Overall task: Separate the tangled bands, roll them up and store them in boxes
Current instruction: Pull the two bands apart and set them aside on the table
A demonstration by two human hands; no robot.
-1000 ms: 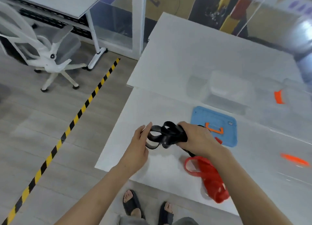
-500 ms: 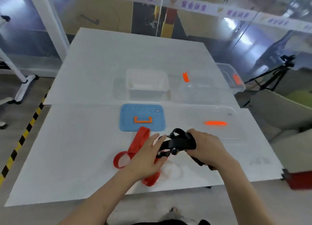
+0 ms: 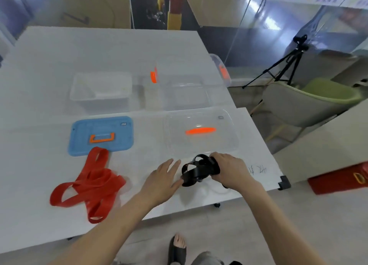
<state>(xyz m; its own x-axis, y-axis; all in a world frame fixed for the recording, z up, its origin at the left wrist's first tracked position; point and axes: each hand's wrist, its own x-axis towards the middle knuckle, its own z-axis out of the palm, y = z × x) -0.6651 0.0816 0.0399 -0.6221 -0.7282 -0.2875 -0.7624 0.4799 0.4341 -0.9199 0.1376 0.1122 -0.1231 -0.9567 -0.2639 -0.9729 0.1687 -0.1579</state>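
My right hand point(image 3: 232, 170) grips a loosely coiled black band point(image 3: 196, 170) just above the white table's near edge. My left hand point(image 3: 162, 178) is flat with its fingers spread, its fingertips against the left side of the black coil. A red band point(image 3: 89, 185) lies loose in loops on the table to the left, one end resting on a blue lid point(image 3: 100, 135) with an orange handle. Two clear boxes point(image 3: 100, 89) point(image 3: 179, 93) stand open further back. A clear lid point(image 3: 201, 132) with an orange handle lies flat right behind my hands.
The white table point(image 3: 119, 51) ends close to my right hand, with a black corner clamp point(image 3: 284, 182). Beyond it stand a tripod point(image 3: 286, 65), a green-cushioned chair point(image 3: 310, 103) and a red box point(image 3: 342, 179) on the floor. A third clear box point(image 3: 221, 69) sits at the table's far right edge.
The view has swung right, from the table's left corner to its right part. Both hands moved right with the black band, away from the red band. My left hand has opened flat against the coil.
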